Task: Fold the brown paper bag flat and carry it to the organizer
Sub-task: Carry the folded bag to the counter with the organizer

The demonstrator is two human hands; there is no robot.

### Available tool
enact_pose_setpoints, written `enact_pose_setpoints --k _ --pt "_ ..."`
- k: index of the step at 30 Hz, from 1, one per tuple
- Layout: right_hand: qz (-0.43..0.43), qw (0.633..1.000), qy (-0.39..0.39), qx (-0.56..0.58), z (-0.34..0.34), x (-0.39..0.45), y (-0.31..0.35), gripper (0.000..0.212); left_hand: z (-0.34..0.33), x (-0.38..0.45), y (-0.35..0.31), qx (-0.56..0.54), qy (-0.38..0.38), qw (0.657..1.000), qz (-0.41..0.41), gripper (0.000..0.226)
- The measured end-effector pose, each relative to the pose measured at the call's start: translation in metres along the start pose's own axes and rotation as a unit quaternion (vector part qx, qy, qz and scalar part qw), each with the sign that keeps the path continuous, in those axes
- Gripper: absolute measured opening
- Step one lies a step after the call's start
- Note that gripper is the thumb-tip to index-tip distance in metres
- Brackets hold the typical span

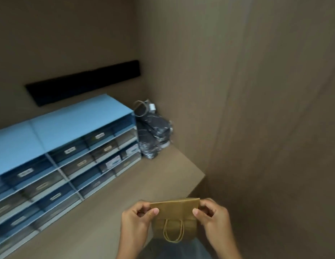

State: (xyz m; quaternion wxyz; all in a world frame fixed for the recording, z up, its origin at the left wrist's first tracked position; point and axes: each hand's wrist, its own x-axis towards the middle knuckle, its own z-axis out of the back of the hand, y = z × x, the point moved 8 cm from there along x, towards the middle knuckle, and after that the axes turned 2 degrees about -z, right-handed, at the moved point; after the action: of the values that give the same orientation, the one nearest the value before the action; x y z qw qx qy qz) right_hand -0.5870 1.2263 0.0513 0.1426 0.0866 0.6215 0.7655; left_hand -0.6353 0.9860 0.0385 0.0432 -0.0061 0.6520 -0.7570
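The small brown paper bag [175,212] is held in the air at the bottom centre, just off the front edge of the counter. It looks flattened, with its top part bent over and its twine handles hanging down in a loop. My left hand [136,224] pinches its left edge and my right hand [213,219] pinches its right edge. The blue organizer [56,135] with several labelled drawers stands on the counter to the left, well apart from the bag.
A tan counter [163,176] runs along the wall under the organizer. Dark marbled packets [153,137] with a cable and white plug are piled in the corner to the organizer's right. A brown panel wall [265,109] closes the right side. A black strip [82,83] is on the back wall.
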Motion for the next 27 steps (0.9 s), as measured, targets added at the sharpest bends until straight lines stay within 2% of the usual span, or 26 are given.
enact_pose_setpoints --k 7,12,16,20,27 --pt "0.008 0.979 0.202 -0.039 -0.125 0.076 0.015 0.017 0.091 0.016 0.024 0.02 -0.193 0.981 0.026 0.031" --pt "0.021 0.95 0.306 -0.052 -0.22 0.085 0.02 0.016 0.158 0.016 0.054 0.016 -0.279 0.958 0.057 0.026" --pt "0.001 0.938 0.341 -0.057 -0.274 0.085 0.01 0.017 0.194 0.019 0.074 0.006 -0.313 0.947 0.07 0.026" --pt "0.003 0.93 0.359 -0.076 -0.311 0.084 0.001 0.03 0.216 0.022 0.092 -0.002 -0.333 0.939 0.081 0.027" --pt "-0.021 0.927 0.36 -0.099 -0.345 0.095 -0.014 0.036 0.226 0.036 0.118 -0.012 -0.353 0.927 0.129 0.024"
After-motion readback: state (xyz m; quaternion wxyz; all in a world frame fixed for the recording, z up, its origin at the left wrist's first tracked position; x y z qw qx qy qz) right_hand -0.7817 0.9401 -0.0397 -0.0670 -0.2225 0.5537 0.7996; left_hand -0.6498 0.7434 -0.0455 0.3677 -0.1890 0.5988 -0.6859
